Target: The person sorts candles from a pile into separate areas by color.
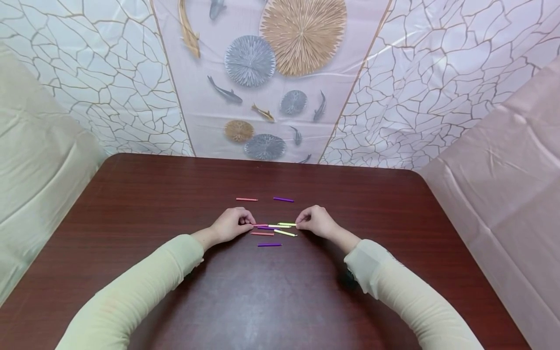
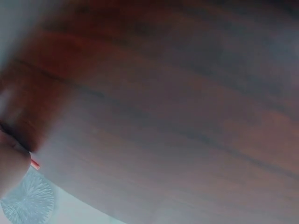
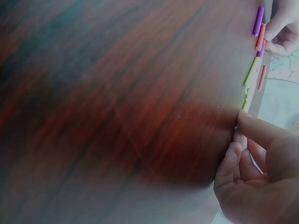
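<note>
My left hand (image 1: 232, 224) pinches the left end of a thin pink candle (image 1: 261, 225) between thumb and finger, low over the table; in the left wrist view a short end of that candle (image 2: 35, 164) shows past the thumb. Opposite it, my right hand (image 1: 318, 221) pinches the right end of a yellow candle (image 1: 286, 224). Between the hands lie a second yellow candle (image 1: 278, 226) and a purple candle (image 1: 264, 228), close together. Just nearer me are another pink candle (image 1: 262, 234), a slanted yellow candle (image 1: 285, 233) and a purple candle (image 1: 269, 245).
Farther back on the dark brown table (image 1: 183, 189) lie one pink candle (image 1: 247, 199) and one purple candle (image 1: 283, 200). A patterned cloth (image 1: 131, 73) hangs behind the far edge, and pale draped fabric (image 1: 503, 160) flanks the sides.
</note>
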The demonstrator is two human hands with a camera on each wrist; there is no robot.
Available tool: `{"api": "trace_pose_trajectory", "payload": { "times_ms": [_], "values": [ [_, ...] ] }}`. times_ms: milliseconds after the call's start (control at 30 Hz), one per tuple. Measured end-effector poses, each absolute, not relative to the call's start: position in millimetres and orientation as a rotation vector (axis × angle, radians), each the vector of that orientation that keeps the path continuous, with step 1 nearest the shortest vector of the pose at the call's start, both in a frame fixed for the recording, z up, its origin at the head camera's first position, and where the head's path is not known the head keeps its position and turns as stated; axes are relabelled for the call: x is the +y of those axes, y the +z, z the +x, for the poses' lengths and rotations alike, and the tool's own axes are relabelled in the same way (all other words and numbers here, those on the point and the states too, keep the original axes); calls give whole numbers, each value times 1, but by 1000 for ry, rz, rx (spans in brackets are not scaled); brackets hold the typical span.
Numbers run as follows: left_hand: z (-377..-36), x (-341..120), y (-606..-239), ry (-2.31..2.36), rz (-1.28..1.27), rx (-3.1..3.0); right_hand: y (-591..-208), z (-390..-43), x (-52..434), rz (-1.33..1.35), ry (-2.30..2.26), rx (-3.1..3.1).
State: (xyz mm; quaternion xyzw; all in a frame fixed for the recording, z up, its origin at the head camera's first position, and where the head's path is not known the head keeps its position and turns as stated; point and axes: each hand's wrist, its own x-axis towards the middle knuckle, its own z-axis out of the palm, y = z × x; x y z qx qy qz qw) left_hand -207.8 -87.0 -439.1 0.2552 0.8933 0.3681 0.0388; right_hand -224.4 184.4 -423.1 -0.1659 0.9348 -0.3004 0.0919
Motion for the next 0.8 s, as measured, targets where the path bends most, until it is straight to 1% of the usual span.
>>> {"api": "trace_pose_trajectory", "payload": {
  "times_ms": [500, 800],
  "values": [
    [-205, -83, -444, 1140, 786, 2750, -415, -223, 193, -509, -879, 2791],
    [-207, -87, -443, 1150, 778, 2770, -397, -245, 219, -341, -892, 2891]
  ]
}}
